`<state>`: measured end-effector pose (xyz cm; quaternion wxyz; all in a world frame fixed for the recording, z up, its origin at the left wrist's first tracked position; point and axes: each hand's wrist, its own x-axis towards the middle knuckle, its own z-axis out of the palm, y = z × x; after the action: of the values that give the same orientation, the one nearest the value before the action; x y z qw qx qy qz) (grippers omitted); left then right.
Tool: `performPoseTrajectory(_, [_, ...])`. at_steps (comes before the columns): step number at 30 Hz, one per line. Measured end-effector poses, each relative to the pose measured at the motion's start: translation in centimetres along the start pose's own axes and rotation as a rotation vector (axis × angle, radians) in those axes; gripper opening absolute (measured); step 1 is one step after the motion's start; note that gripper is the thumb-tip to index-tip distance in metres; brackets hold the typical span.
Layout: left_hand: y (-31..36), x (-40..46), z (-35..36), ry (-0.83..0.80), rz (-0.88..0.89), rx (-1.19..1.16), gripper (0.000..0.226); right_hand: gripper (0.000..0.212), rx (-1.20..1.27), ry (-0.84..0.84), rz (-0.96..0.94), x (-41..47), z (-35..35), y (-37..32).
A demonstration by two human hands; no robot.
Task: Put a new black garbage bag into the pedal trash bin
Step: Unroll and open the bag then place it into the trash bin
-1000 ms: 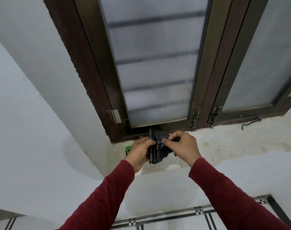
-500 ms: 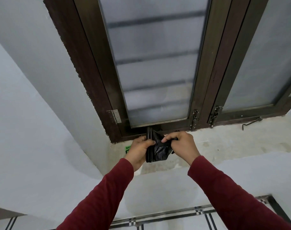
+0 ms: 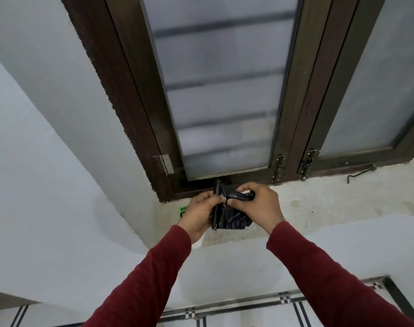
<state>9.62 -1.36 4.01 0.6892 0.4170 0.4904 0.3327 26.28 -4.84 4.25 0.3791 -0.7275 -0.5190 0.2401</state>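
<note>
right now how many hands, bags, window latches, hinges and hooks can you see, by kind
hands: 2, left and right
black bag: 1, folded, gripped by both hands
window latches: 2
hinge: 1
hook on the sill: 1
total: 7

— Any writing to read here?
— Only one bit. A small bright green label (image 3: 183, 211) lies on the window sill (image 3: 319, 204), just left of the left hand (image 3: 200, 213) and mostly hidden behind it.
— What does it say?
— A dark letter "B" stands at its top edge, followed by what may be an "E". The rest is covered by the hand.
— Anything printed on the black garbage bag (image 3: 229, 215)?
— No print can be made out on it.
</note>
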Motion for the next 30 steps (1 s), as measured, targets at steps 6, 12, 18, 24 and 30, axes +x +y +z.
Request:
performPoseTrajectory(6, [-0.2, 0.0, 0.1, -0.01, 0.032, 0.03, 0.013, 0.024, 0.147, -0.082, 0.116, 0.2, -0.2, 0.1])
performPoseTrajectory(12, [-0.1, -0.3, 0.4, 0.003, 0.056, 0.098, 0.016, 0.019, 0.214, -0.106, 0.152, 0.0, -0.3, 0.3])
performPoseTrajectory(18, [-0.2, -0.3, 0.9, 0.067, 0.008, 0.045, 0.016, 0.023, 0.156, -0.033, 0.129, 0.0, 0.0, 0.3])
performPoseTrajectory(24, [0.0, -0.5, 1.1, 0.037, -0.033, -0.006, 0.02, 0.014, 0.157, -0.005, 0.123, 0.1, -0.1, 0.0])
performPoseTrajectory(30, [0.1, -0.6, 0.8, 0.032, -0.031, -0.086, 0.02, 0.014, 0.242, -0.107, 0.122, 0.9, -0.4, -0.3])
